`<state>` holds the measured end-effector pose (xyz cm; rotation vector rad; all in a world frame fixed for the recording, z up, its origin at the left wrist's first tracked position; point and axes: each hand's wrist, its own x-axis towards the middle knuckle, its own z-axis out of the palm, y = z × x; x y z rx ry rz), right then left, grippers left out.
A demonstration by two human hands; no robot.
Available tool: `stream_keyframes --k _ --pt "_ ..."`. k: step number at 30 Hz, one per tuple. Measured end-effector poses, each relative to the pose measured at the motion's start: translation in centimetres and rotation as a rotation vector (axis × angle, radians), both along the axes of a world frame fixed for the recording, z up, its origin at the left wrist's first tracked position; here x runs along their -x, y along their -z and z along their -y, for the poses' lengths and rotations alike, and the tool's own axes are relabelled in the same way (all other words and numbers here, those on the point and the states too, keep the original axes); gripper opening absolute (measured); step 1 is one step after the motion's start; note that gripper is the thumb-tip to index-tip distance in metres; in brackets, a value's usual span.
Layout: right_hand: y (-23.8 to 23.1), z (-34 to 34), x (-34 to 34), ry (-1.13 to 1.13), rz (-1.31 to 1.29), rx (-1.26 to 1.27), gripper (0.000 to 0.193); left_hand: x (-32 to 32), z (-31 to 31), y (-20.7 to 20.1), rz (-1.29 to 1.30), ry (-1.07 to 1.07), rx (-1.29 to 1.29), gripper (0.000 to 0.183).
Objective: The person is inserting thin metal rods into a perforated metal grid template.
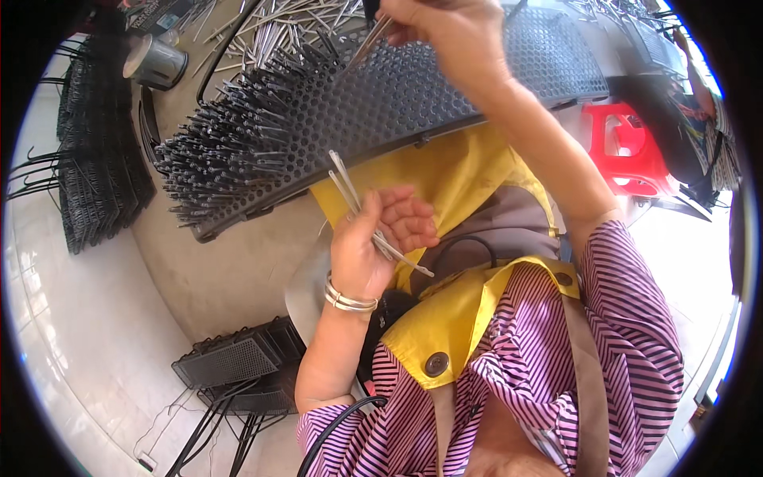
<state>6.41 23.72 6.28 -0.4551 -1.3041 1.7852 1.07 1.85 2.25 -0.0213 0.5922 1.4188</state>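
Note:
My left hand [372, 238] is palm up below the near edge of the panel, thumb and curled fingers round several thin silver rods [346, 184]. Above the panel, the fingers of my right hand [445, 30] pinch a slender metal piece [367, 49] angled down to the left; whether it is a rod or a tool I cannot make out. The wide black perforated panel [413, 99] has rows of round holes. Dark thin rods [230, 139] stand densely in its left part, while bare holes show in the middle and right.
Loose silver rods [274, 40] lie heaped beyond the panel, near a metal can [156, 63]. Stacked black mesh racks [99, 151] stand at left, and black mesh baskets [238, 362] at lower left. A red plastic stool [632, 151] is at right. A yellow apron [421, 171] covers my lap.

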Motion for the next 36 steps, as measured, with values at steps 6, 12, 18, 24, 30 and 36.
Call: stream_keyframes --k 6,12,18,24,30,36 --pt "-1.5 1.1 1.4 0.208 0.140 -0.185 0.003 -0.1 0.3 -0.1 0.003 -0.009 0.002 0.044" --pt "-1.2 1.5 3.0 0.245 0.212 -0.483 0.004 -0.2 0.3 -0.2 -0.002 -0.009 0.012 0.043" --pt "-1.1 1.0 4.3 0.110 0.258 -0.852 0.007 -0.2 0.4 -0.4 0.000 -0.015 0.023 0.043" --pt "-2.2 0.6 6.5 0.023 0.335 -1.039 0.012 -0.1 0.4 -0.5 -0.013 -0.009 0.028 0.043" --pt "-1.8 -0.4 7.5 0.054 0.409 -1.202 0.010 -0.1 0.2 -0.7 -0.044 0.006 0.031 0.042" --pt "-2.7 0.2 8.1 -0.005 0.463 -1.260 0.007 -0.1 0.3 -0.4 -0.045 0.001 0.024 0.040"
